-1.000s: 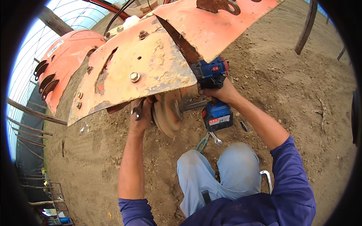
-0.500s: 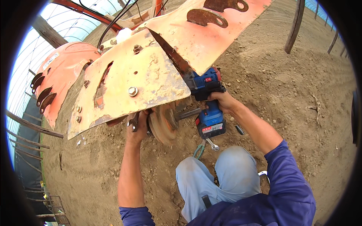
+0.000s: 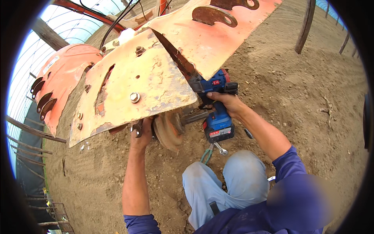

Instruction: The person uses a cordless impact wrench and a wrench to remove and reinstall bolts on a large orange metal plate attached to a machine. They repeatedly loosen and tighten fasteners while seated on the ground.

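My right hand (image 3: 228,102) is closed round the grip of a blue cordless impact wrench (image 3: 219,119), thumb lying across its upper body. The tool's front end goes behind the orange sheet-metal cover (image 3: 148,78), so its tip is hidden. Under the cover's lower edge, my left hand (image 3: 143,134) is closed on a wrench (image 3: 136,129). Only that wrench's dark end shows; the fingers are mostly covered. Between the hands sit a worn, soil-caked round metal part (image 3: 168,130) and a metal shaft (image 3: 196,117).
Pliers with green handles (image 3: 207,155) and an adjustable wrench (image 3: 222,150) lie on the soil before my knees, near a small dark cylinder (image 3: 248,133). Rusty curved brackets (image 3: 214,16) stick up from the orange panel. Wooden posts (image 3: 305,27) stand at the right.
My right hand has shifted its hold, and the thumb now shows across the tool's body. The impact wrench has turned slightly. My left hand stays almost in place.
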Tool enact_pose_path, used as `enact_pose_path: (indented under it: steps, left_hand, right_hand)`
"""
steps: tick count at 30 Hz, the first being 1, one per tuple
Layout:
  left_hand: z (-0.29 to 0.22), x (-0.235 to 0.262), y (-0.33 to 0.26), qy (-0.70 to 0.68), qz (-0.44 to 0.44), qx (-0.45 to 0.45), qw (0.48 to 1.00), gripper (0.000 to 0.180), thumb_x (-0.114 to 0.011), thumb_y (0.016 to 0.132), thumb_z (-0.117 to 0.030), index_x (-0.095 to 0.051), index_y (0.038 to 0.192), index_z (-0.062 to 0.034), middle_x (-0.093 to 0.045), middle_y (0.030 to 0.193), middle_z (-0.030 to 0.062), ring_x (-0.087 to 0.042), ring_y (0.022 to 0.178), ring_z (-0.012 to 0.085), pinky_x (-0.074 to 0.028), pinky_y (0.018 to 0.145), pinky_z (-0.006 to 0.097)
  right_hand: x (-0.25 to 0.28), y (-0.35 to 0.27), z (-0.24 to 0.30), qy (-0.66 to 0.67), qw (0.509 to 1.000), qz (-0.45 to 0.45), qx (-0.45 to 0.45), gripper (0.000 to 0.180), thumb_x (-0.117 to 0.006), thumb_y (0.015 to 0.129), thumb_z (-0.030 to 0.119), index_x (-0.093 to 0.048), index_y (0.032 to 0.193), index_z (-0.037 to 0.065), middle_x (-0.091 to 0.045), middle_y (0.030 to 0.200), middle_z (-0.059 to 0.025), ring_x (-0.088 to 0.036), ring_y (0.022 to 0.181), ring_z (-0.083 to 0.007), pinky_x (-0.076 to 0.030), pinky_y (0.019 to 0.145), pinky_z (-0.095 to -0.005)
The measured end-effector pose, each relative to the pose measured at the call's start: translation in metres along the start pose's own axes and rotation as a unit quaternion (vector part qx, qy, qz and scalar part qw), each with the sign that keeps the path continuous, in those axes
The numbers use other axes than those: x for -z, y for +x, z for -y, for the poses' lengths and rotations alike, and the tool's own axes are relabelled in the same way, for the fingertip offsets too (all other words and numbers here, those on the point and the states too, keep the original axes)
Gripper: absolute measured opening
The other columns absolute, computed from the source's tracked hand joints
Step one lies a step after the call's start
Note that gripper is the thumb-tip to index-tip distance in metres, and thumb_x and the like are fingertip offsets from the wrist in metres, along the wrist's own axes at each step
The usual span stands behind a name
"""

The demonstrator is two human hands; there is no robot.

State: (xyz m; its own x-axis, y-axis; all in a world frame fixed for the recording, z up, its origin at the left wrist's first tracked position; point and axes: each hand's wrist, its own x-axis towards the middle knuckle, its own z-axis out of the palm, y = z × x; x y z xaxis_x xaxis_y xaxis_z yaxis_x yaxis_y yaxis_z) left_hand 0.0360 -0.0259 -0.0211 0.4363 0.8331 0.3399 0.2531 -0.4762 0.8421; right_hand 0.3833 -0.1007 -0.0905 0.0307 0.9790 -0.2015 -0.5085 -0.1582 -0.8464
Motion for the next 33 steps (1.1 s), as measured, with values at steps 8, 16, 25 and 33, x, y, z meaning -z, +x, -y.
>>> enact_pose_path:
  steps: [8,16,25,33]
  left_hand:
    - [0.018,0.004,-0.003,-0.036,-0.005,0.013,0.999,0.027,-0.054,0.109,-0.008,-0.073,0.126,0.0026,-0.078,0.116,0.012,-0.071,0.105,0.0247,-0.055,0.096,0.039]
    - [0.032,0.013,-0.002,0.054,0.021,-0.006,0.998,0.032,-0.051,0.112,-0.014,-0.07,0.132,0.0012,-0.075,0.129,0.0154,-0.068,0.12,0.0304,-0.052,0.106,0.044]
    - [0.011,0.002,-0.001,0.071,0.009,-0.011,0.997,0.03,-0.046,0.11,-0.015,-0.065,0.127,0.0004,-0.069,0.126,0.0121,-0.062,0.117,0.022,-0.048,0.105,0.038]
    - [0.0,0.002,-0.001,0.065,0.036,0.01,0.997,0.033,-0.045,0.111,-0.016,-0.064,0.132,0.0009,-0.069,0.127,0.0128,-0.062,0.119,0.0221,-0.047,0.107,0.038]
  right_hand:
    - [-0.011,-0.001,0.013,-0.118,0.99,-0.038,0.069,0.023,-0.085,0.095,0.019,-0.076,0.114,0.007,-0.077,0.094,-0.0035,-0.07,0.071,-0.0118,-0.056,0.061,-0.027]
    - [0.002,0.008,0.015,-0.001,0.992,0.109,-0.065,0.021,-0.085,0.093,0.01,-0.075,0.111,0.009,-0.075,0.094,-0.0011,-0.064,0.07,-0.0079,-0.055,0.063,-0.0255]
    - [0.006,0.011,0.016,-0.069,0.99,0.121,-0.012,0.016,-0.087,0.093,0.014,-0.075,0.103,0.01,-0.07,0.083,0.0015,-0.062,0.067,-0.0087,-0.053,0.061,-0.0273]
    - [0.003,0.01,0.014,-0.063,0.993,0.103,-0.02,0.015,-0.085,0.094,0.014,-0.075,0.104,0.009,-0.07,0.083,0.0009,-0.062,0.068,-0.0088,-0.053,0.061,-0.0274]
